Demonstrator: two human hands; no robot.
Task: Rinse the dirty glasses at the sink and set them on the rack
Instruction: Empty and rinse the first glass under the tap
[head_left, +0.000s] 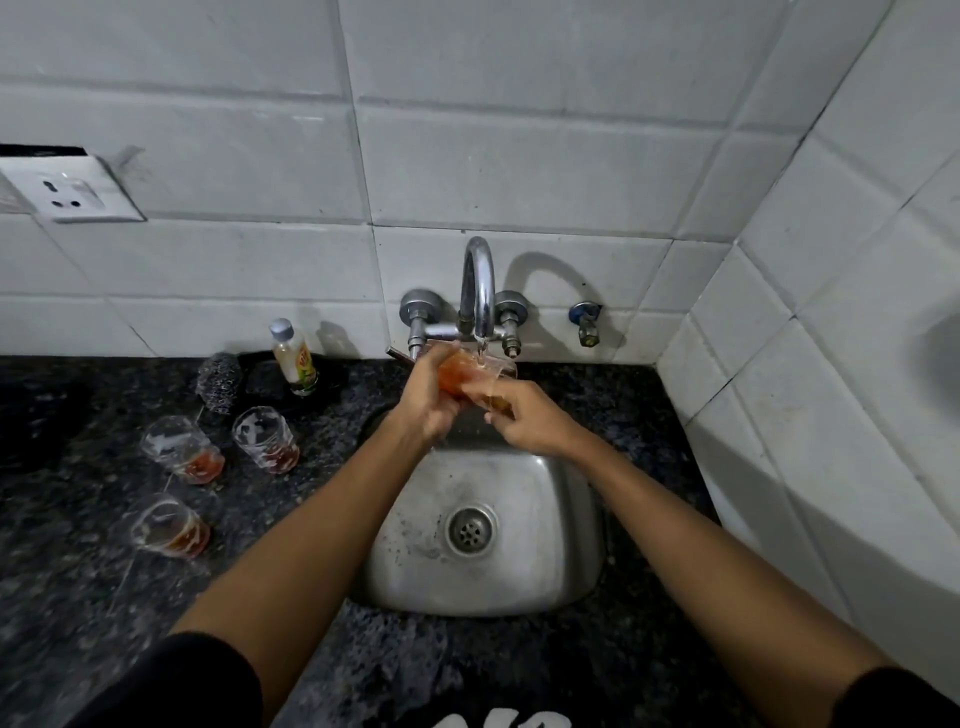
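Tilting beneath the running faucet (478, 291) at the sink's (566, 545) back edge, the glass (470, 375) lies long-axis sideways, mouth rightward, left hand (428, 397) grip wrapping its base, right hand (530, 418) grip pinching its rim; three dirty glasses (183, 449) stand on the tabletop's (78, 597) left side.

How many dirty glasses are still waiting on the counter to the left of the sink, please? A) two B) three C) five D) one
B: three glasses with reddish dregs stand on the dark counter, left of the sink.
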